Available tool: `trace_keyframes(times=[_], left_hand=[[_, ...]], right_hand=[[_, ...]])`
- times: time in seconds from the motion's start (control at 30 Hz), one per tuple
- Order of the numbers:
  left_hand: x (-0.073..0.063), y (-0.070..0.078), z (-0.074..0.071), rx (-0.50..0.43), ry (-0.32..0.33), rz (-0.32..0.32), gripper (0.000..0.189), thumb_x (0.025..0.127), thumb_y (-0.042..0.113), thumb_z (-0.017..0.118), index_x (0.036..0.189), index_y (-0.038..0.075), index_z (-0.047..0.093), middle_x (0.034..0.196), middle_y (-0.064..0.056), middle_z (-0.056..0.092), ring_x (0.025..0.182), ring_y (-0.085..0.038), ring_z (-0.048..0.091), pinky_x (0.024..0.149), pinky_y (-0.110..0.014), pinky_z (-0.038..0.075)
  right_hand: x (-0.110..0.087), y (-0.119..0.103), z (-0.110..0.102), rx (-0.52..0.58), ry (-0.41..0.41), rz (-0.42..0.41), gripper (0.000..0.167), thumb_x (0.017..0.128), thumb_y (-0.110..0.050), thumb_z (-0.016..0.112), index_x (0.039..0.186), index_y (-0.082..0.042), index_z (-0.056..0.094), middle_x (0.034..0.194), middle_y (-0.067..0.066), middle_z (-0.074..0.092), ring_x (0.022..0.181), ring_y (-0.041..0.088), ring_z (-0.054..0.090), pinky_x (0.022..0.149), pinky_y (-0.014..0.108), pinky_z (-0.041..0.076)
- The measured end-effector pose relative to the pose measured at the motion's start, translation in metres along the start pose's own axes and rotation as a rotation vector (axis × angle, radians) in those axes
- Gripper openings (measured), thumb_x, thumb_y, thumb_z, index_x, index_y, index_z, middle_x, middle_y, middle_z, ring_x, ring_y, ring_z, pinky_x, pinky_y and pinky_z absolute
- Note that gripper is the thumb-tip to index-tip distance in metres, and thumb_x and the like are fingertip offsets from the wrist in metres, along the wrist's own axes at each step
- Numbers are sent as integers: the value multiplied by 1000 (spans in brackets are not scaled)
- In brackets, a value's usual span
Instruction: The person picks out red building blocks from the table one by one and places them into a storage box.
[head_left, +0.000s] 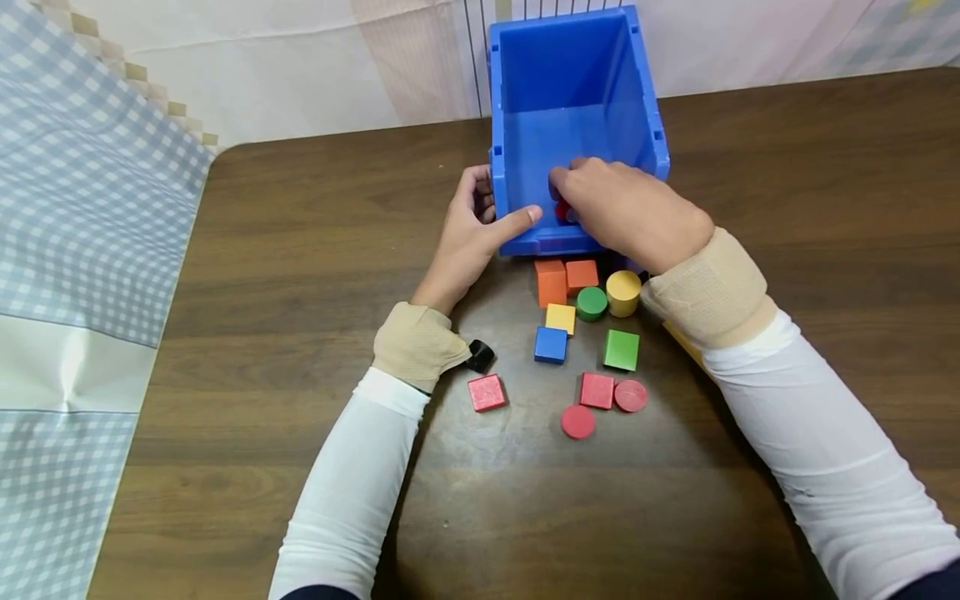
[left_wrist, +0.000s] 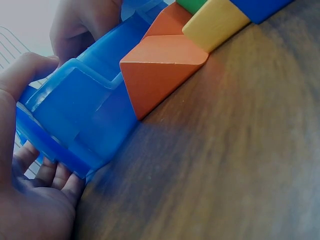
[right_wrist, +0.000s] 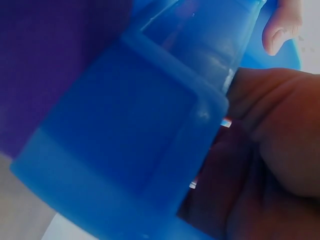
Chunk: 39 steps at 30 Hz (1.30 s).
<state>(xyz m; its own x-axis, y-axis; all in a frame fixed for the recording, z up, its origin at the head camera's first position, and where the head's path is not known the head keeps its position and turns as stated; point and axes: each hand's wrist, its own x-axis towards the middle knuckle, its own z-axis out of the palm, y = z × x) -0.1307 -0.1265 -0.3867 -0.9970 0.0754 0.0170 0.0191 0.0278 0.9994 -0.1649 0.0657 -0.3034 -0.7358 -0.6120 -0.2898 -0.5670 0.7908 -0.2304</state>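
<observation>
A blue plastic bin [head_left: 570,242] stands at the back of the table. My left hand [head_left: 474,229] holds its left wall near the front corner, the thumb over the rim and the fingers bent against the outside. My right hand [head_left: 633,208] reaches over the front right into the bin, fingers curled round a red block [head_left: 561,210] that is mostly hidden. In the right wrist view the bin's wall [right_wrist: 115,115] covers the fingertips. Close in front of the bin lie an orange triangular block [left_wrist: 160,65], a second orange block [head_left: 582,276] and a yellow cylinder [head_left: 623,292].
Nearer me on the table lie a green disc [head_left: 592,303], a yellow block [head_left: 561,318], a blue block [head_left: 551,344], a green block [head_left: 622,350] and several red pieces [head_left: 597,390]. A purple piece [right_wrist: 55,65] and part of a yellow one [head_left: 684,343] show by the right wrist.
</observation>
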Motion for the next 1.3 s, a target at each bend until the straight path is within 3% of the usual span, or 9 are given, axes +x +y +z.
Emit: trace_keyframes(times=[0.2, 0.57, 0.83, 1.3], left_hand=[[0, 0, -1, -8, -1, 8, 68, 91, 20, 81, 145, 2, 43, 135, -17, 55, 124, -29, 59, 106, -30, 52], [-1, -2, 1, 2, -10, -7, 68, 92, 22, 80, 146, 3, 42, 138, -16, 54, 126, -28, 58, 107, -30, 52], [-1, -3, 1, 1, -10, -4, 68, 92, 21, 80, 145, 3, 42, 137, -16, 55, 125, -27, 58, 107, -29, 51], [-1, -3, -1, -23, -12, 2, 68, 92, 20, 79, 146, 2, 42, 136, -17, 55, 125, -27, 59, 106, -30, 52]], right_hand=[[1, -2, 1, 15, 12, 13, 21, 112, -8, 47, 123, 4, 60, 108, 25, 64, 101, 42, 62, 87, 56, 55], [2, -1, 2, 42, -27, 55, 21, 112, -10, 45, 123, 3, 58, 106, 24, 63, 100, 41, 61, 86, 55, 54], [2, 1, 2, 46, -14, 32, 29, 109, -12, 55, 133, 2, 60, 117, 27, 67, 106, 44, 64, 92, 61, 56], [3, -2, 5, 51, 6, 27, 31, 110, -21, 57, 131, 1, 63, 117, 27, 70, 104, 44, 69, 92, 61, 58]])
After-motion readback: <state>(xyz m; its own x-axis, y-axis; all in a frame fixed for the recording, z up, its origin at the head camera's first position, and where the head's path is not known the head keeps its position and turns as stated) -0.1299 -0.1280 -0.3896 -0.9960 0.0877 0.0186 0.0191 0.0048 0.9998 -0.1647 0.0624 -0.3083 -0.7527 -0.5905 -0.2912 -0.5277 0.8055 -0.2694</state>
